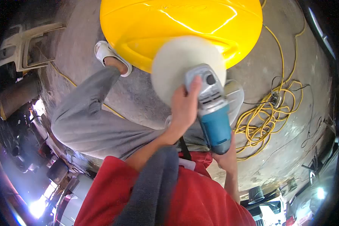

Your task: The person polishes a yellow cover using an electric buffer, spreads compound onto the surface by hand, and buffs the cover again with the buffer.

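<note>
A power polisher [216,120] with a teal body and grey metal head is between my two hands. My left hand [185,107] is closed at its front, the thumb lying on the grey head; what the other fingers wrap around is hidden. At the rear end, my right hand [226,155] grips the teal body from below and the right. The round white pad [173,71] looks smeared, as if spinning. It overlaps the lower edge of a glossy yellow curved panel [180,22], and bright reflections run over that surface.
A tangled yellow cord [258,126] lies on the concrete floor [297,64] at the right, with a plug or socket on it. A white plastic chair [26,45] stands at the upper left. My bent legs [90,113] in grey trousers flank the work.
</note>
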Demonstrator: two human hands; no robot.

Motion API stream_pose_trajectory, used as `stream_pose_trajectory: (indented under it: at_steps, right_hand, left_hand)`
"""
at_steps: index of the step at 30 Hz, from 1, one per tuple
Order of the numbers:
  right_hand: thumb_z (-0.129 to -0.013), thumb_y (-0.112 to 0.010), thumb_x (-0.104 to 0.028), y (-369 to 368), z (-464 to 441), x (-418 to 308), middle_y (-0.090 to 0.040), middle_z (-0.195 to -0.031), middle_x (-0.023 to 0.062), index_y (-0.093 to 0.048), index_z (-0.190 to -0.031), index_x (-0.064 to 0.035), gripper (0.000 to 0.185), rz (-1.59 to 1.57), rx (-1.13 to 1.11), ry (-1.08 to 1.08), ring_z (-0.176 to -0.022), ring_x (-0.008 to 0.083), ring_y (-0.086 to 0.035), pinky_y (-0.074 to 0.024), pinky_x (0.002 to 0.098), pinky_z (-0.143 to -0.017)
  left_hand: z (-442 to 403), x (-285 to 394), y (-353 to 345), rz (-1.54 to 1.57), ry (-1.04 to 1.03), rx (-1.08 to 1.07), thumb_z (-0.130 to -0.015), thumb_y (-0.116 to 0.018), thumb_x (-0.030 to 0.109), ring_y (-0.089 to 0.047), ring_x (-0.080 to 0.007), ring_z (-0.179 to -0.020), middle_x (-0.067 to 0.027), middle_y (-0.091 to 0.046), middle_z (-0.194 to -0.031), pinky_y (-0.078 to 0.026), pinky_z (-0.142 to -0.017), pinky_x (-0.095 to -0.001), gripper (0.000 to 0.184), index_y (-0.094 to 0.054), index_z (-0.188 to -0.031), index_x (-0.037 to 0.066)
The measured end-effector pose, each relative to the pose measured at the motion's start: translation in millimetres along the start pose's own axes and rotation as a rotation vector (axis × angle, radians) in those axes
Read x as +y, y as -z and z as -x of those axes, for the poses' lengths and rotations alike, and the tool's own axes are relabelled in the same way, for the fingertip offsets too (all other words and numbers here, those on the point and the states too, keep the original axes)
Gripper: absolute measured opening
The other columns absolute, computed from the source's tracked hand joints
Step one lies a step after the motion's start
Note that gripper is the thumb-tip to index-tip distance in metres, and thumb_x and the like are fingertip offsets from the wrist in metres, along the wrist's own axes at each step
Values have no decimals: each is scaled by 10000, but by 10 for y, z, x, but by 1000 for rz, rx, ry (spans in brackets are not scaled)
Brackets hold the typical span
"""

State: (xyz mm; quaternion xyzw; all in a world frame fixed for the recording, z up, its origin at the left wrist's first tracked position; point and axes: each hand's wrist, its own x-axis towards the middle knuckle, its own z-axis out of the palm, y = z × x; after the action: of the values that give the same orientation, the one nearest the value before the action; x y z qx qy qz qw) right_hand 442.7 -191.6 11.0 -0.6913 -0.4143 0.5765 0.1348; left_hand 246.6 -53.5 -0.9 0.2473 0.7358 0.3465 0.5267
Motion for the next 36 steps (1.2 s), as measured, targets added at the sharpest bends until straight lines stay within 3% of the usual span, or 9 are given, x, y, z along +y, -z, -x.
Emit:
stream_pose_trajectory:
  at_steps: [4, 7, 10, 15, 20, 26, 30, 32, 36]
  right_hand:
    - [-573, -785, -65, 88, -15, 33, -576, -1210, 193, -301, -1414, -66, 970, -125, -42, -106, -1156, 309, -554, -423, 400, -981]
    - [-578, -786, -76, 9, -84, -182, -560, -1198, 225, -278, -1416, -8, 982, -24, -82, -10, -1096, 337, -577, -436, 406, -961]
    - [-561, -770, -94, -141, -240, -386, -584, -1169, 242, -329, -1403, -109, 951, 3, -296, -75, -1125, 402, -575, -444, 416, -956]
    - [-565, -754, -90, -370, -345, -325, -580, -1182, 246, -336, -1406, -122, 940, -73, -377, -27, -1143, 415, -562, -443, 429, -956]
    - [-561, -743, -68, -79, -119, -181, -557, -1220, 224, -335, -1414, -108, 946, -188, -259, -38, -1145, 368, -561, -447, 405, -955]
    - [-564, -787, -117, 78, -50, 133, -568, -1190, 217, -275, -1420, -26, 1001, -334, -145, -74, -1156, 315, -551, -424, 386, -974]
    - [-597, -788, -120, -25, -95, 28, -609, -1134, 246, -304, -1400, -77, 939, -239, -260, -15, -1098, 398, -593, -462, 429, -920]
    - [-635, -784, -138, -137, -154, -98, -633, -1075, 262, -332, -1379, -141, 871, -234, -307, 73, -1027, 471, -594, -488, 484, -857]
    - [-636, -779, -143, -175, -203, -189, -631, -1071, 266, -319, -1393, -152, 887, -184, -380, -8, -1021, 474, -594, -489, 483, -858]
  left_hand:
    - [9, -71, -136, -111, -32, -39, -935, -529, 511, -615, -225, -816, -143, -681, -911, -469, -775, -373, 636, -617, -1044, -109]
    - [57, -167, 166, -47, -68, 53, -959, -502, 478, -619, -215, -880, -154, -674, -980, -464, -823, -349, 603, -621, -1055, -105]
    - [-27, -189, 564, 75, -63, 143, -985, -468, 445, -621, -201, -949, -158, -661, -1057, -459, -879, -319, 570, -622, -1087, -94]
    - [11, -5, 804, 331, 52, 86, -1000, -437, 442, -601, -192, -1031, -132, -643, -1122, -446, -956, -311, 568, -581, -1196, -72]
    - [108, 223, 244, -143, -27, 47, -955, -553, 433, -593, -189, -994, -151, -651, -1082, -440, -909, -305, 568, -590, -1154, -97]
    - [52, 215, -229, -267, -22, -117, -944, -576, 415, -608, -183, -947, -133, -675, -1016, -462, -875, -302, 533, -627, -1091, -95]
    - [85, 20, 273, -280, -41, 6, -964, -531, 416, -613, -183, -955, -142, -668, -1056, -461, -885, -297, 533, -623, -1104, -90]
    - [69, -67, 530, -37, -38, 97, -987, -470, 422, -621, -192, -957, -152, -657, -1096, -460, -897, -298, 547, -618, -1122, -86]
    - [102, 45, 534, 111, 30, 71, -996, -432, 440, -607, -224, -1027, -165, -648, -1122, -429, -945, -321, 579, -614, -1132, -92]
